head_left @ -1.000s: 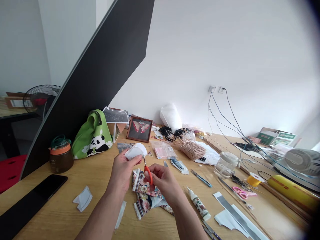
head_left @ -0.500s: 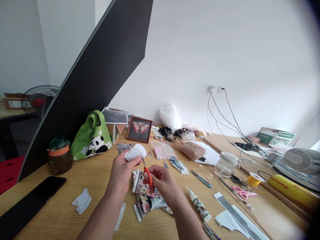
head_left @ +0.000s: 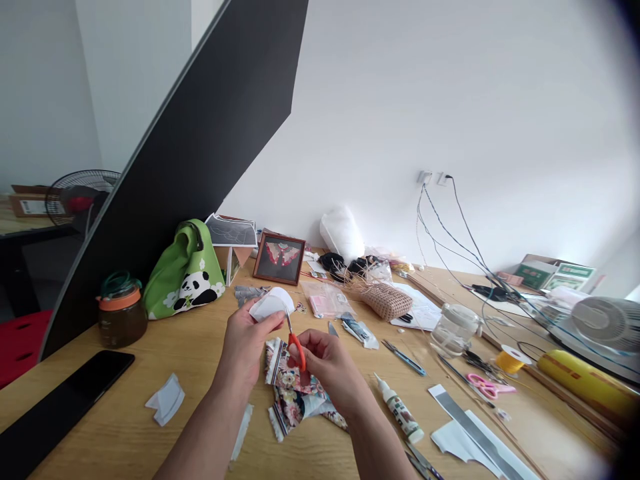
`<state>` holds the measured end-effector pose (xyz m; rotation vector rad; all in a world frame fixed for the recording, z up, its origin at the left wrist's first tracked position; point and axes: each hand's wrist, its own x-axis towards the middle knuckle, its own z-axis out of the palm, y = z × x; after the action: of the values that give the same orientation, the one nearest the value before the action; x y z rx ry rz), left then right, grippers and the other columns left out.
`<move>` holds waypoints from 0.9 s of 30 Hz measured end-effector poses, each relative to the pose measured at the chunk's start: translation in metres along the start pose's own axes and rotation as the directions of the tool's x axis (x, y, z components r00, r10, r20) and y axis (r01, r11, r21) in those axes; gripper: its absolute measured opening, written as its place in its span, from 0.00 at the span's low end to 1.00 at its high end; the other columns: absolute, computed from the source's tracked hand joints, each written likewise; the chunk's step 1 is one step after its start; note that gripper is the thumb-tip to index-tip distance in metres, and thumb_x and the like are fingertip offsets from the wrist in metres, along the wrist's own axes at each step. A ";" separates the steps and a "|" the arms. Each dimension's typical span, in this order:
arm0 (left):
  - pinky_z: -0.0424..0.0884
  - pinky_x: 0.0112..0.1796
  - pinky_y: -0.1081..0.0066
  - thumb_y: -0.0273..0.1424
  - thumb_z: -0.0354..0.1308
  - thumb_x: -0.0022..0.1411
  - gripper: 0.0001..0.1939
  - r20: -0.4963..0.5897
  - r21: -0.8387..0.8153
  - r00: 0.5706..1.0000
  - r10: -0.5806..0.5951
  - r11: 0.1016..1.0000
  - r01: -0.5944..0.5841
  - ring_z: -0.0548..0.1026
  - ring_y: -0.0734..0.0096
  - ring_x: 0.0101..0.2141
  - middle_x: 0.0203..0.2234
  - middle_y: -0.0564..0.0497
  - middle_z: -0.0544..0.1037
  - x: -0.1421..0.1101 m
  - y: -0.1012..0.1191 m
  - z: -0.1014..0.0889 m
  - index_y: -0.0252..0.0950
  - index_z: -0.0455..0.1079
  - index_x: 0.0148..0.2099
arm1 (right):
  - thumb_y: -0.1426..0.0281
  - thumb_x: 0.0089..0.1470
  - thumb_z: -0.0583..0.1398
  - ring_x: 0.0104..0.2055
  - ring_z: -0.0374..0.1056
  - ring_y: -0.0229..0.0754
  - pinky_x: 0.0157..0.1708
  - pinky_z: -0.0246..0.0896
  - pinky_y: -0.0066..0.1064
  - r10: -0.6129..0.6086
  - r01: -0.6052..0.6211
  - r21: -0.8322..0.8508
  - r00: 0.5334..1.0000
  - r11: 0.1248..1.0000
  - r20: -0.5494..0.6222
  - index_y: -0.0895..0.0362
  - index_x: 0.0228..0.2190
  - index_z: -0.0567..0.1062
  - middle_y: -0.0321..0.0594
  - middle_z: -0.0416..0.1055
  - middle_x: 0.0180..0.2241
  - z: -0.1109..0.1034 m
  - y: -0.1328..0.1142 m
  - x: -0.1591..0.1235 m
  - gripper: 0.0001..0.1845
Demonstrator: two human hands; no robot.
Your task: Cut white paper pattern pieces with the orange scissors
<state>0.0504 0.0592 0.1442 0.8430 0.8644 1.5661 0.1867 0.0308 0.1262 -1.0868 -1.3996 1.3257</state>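
My left hand [head_left: 246,337] pinches a rounded white piece of paper or thin fabric [head_left: 271,303]; I cannot tell which material. My right hand [head_left: 325,363] is closed around the orange handles of small scissors [head_left: 297,350]. Their metal blades point up and touch the right edge of the white piece. Below both hands, a crumpled flowered cloth [head_left: 293,393] with striped, frayed edges lies on the wooden table [head_left: 200,413]. A white offcut [head_left: 166,400] rests left of my left forearm.
A glue bottle [head_left: 399,408] and a blue-handled tool [head_left: 404,358] lie on the right. Further right are pink scissors [head_left: 487,387] and a glass jar [head_left: 454,329]. On the left stand a lidded jar of dark liquid [head_left: 121,317] and a green panda bag [head_left: 185,273], beside a phone [head_left: 105,373].
The whole view has shifted very slightly. Both hands, the white piece and the scissors keep nearly the same pose.
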 end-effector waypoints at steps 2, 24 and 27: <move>0.69 0.30 0.71 0.29 0.69 0.35 0.18 -0.001 -0.001 1.000 -0.002 1.000 0.002 0.70 0.75 0.23 0.22 0.53 0.75 0.000 0.000 0.000 0.31 0.73 0.32 | 0.52 0.40 0.67 0.16 0.59 0.30 0.17 0.51 0.23 0.001 -0.001 0.001 1.000 1.000 -0.001 0.61 0.25 0.71 0.33 0.67 0.21 0.000 0.000 0.001 0.24; 0.68 0.31 0.72 0.28 0.68 0.37 0.19 0.020 0.001 1.000 0.001 1.000 -0.001 0.70 0.74 0.25 0.25 0.52 0.75 0.003 -0.002 -0.002 0.30 0.72 0.35 | 0.53 0.39 0.68 0.16 0.59 0.30 0.16 0.51 0.22 0.007 -0.007 0.006 1.000 1.000 -0.005 0.61 0.24 0.70 0.33 0.68 0.20 0.002 -0.003 0.000 0.23; 0.68 0.30 0.72 0.28 0.69 0.36 0.19 0.019 0.001 1.000 -0.004 1.000 0.004 0.70 0.74 0.26 0.25 0.51 0.76 0.002 -0.002 -0.002 0.30 0.73 0.35 | 0.53 0.40 0.67 0.16 0.59 0.29 0.17 0.51 0.22 -0.001 0.001 0.007 1.000 1.000 0.008 0.61 0.24 0.70 0.34 0.68 0.20 0.002 -0.005 -0.001 0.23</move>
<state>0.0495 0.0612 0.1421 0.8546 0.8532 1.5520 0.1851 0.0291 0.1307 -1.0772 -1.4004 1.3340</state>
